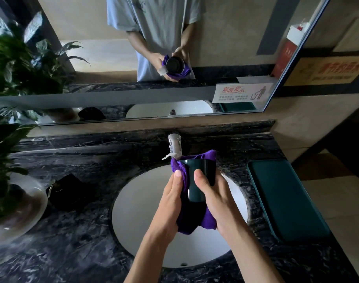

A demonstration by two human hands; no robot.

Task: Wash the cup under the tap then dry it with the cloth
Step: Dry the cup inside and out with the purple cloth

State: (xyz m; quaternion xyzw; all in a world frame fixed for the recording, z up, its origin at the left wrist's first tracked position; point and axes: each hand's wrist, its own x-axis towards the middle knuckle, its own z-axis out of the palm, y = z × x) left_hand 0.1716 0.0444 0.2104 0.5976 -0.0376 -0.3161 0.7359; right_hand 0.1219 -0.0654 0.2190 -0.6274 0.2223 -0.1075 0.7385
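Observation:
A dark green cup (197, 176) is held above the white sink (137, 211), its mouth pointing away from me. A purple cloth (207, 220) wraps around its sides and underside. My left hand (170, 203) presses the cloth against the cup's left side. My right hand (213, 199) grips the cup from the right, thumb lying on its top face. The chrome tap (174, 146) stands just behind the cup; no water shows.
The sink is set in a dark marble counter (76, 237). A green tray (286, 197) lies to the right, a black object (67, 194) and a potted plant in a white bowl (17, 203) to the left. A mirror (133, 58) runs along the back.

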